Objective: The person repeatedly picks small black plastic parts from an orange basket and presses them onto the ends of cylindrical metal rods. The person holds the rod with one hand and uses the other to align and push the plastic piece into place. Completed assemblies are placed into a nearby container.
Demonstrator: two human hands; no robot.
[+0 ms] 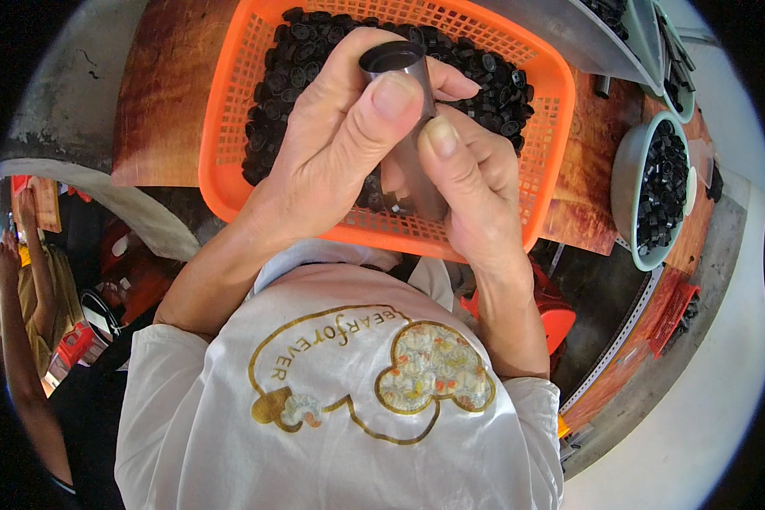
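Observation:
Between my two hands is a smoky, see-through plastic tube (416, 174), tilted, with a black round cap or rim (393, 56) at its upper end. My left hand (327, 140) wraps around the upper part of the tube, its thumb pressed on the side just below the black end. Lower down, my right hand (476, 174) grips the same tube, thumb along its side. Both hands are over an orange plastic basket (214, 136) holding a great many small black plastic caps (285, 81). Some of my fingers behind the tube are hidden.
The basket stands on a reddish-brown wooden table (157, 93). At the right, a pale green basin (625, 187) holds black pieces, and a grey tray (561, 34) lies at the far right. A red basket (673, 319) is lower right. At the left edge another person's arm (17, 340) shows.

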